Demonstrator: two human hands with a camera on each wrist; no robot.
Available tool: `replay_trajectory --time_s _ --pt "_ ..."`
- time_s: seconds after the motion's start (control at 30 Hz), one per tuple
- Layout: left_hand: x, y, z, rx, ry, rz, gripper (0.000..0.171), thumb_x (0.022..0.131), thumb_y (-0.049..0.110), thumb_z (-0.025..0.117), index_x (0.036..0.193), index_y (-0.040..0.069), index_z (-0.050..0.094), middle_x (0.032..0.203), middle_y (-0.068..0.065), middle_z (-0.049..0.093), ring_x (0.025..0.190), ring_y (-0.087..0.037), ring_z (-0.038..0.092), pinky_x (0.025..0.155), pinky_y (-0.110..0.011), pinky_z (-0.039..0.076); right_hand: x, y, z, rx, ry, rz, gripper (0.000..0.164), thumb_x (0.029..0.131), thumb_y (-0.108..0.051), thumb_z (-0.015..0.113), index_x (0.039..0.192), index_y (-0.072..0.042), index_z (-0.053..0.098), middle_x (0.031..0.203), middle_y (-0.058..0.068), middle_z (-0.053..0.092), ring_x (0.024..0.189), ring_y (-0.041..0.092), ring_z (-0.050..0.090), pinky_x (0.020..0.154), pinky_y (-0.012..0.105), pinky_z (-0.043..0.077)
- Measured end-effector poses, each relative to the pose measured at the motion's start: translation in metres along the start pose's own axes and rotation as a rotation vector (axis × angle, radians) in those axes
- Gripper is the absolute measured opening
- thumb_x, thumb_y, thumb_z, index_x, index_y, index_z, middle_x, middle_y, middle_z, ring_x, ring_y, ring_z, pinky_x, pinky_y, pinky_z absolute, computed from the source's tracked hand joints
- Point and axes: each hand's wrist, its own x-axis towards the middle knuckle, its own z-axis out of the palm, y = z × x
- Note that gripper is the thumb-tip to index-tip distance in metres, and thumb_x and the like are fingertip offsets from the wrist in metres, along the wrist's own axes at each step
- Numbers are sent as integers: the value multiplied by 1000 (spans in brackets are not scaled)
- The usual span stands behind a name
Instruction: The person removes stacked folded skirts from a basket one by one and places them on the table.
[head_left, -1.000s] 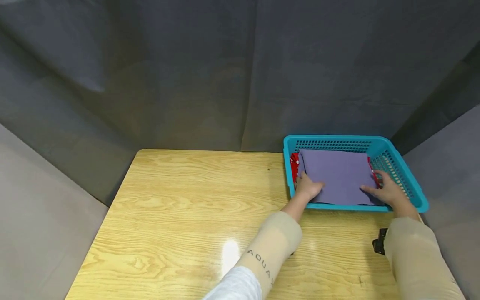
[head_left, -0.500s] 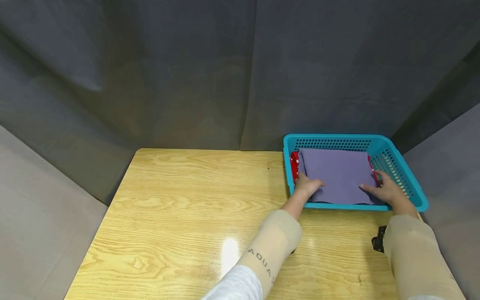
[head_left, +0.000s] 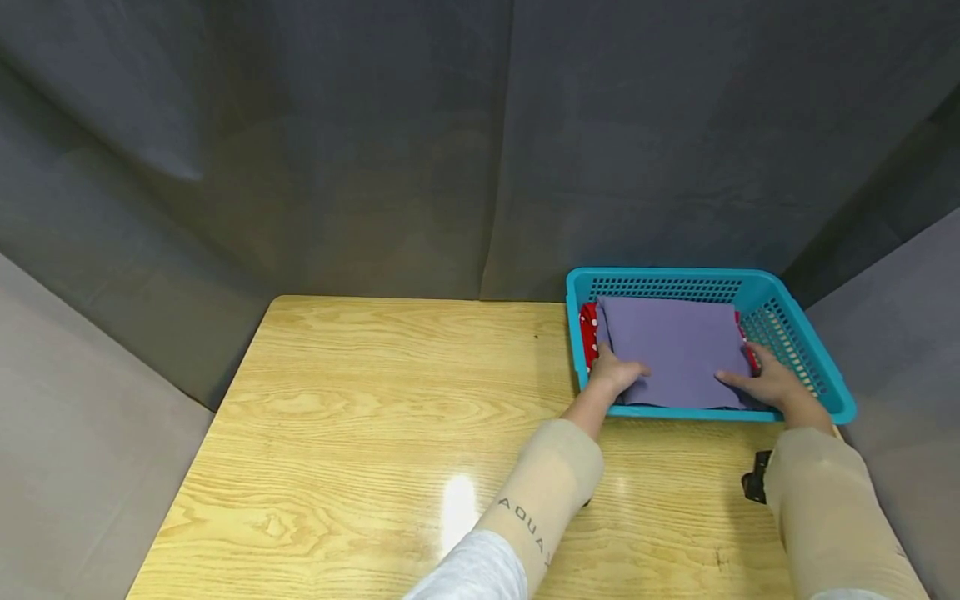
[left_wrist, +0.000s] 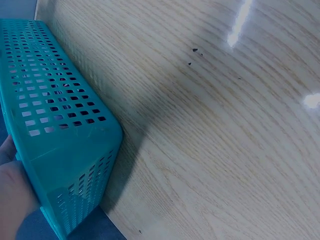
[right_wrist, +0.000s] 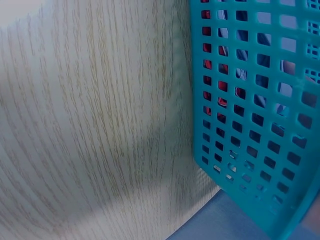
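A folded purple cloth (head_left: 675, 350) lies in a turquoise plastic basket (head_left: 675, 273) at the right of the head view. My left hand (head_left: 617, 377) grips its near left edge, thumb on top and fingers down the side. At the near right edge my right hand (head_left: 776, 385) holds it likewise, its thumb over the purple surface. Red cloth with white dots (head_left: 588, 323) shows from beneath on both sides. Fingertips of both hands are hidden between the cloth and the basket walls. In the left wrist view, part of the left hand (left_wrist: 17, 197) shows past the basket rim.
The basket stands on a wood-grain table (head_left: 360, 417) at its far right corner. Dark grey curtain (head_left: 390, 167) hangs behind, with lighter grey panels (head_left: 82, 417) to either side. A small black device (head_left: 756, 477) sits by the right sleeve.
Both hands stay at the cloth's edges, with only slight shifts of the fingers and the right thumb. The cloth and basket hold their places.
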Motion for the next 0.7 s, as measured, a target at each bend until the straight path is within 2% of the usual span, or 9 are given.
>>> replay_trajectory --time_s 0.17,0.43,0.7 --pt "1 -2 -1 -36 -38 17 79 72 11 74 140 16 34 134 -5 44 118 -20 44 93 -34 42 1 2 1 18 -5 -6 98 86 -50 53 141 6 -6 137 44 2 122 62 7 93 70 18" --pt "5 -4 1 -74 -62 84 76 72 5 73 138 17 38 135 -4 43 119 -20 42 93 -33 42 -1 -2 0 43 -15 -10 96 87 -46 55 142 5 -4 136 44 2 122 61 7 92 71 17" --pt "3 -5 1 -29 -100 120 76 74 5 72 140 19 37 138 -2 41 123 -18 39 94 -31 41 -4 -6 -3 53 -8 -42 94 87 -40 58 142 5 -3 136 44 4 120 62 13 92 70 21"
